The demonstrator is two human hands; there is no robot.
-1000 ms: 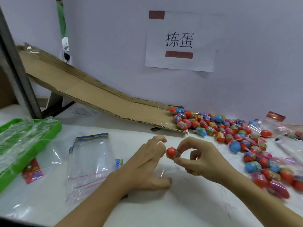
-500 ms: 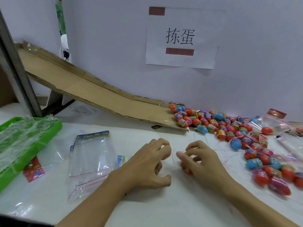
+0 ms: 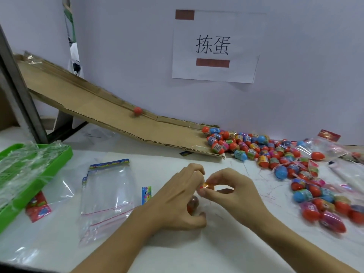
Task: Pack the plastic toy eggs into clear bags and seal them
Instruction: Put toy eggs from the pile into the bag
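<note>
Left hand (image 3: pixel 177 200) and right hand (image 3: pixel 234 194) are met at mid-surface (image 3: pixel 197 253), fingers curled. A small orange-red strip (image 3: pixel 206 186) is pinched between the fingertips of both; whether it is a clear bag's top cannot be told. An orange toy egg (image 3: pixel 192 205) is seen under the left fingers, blurred. Loose eggs (image 3: pixel 275 154) are heaped to the right at the foot of a cardboard ramp (image 3: pixel 98 111); one red egg (image 3: pixel 137 110) is on the ramp. Empty clear bags (image 3: pixel 106 194) are laid flat to the left, beside a green tray (image 3: pixel 59 160).
</note>
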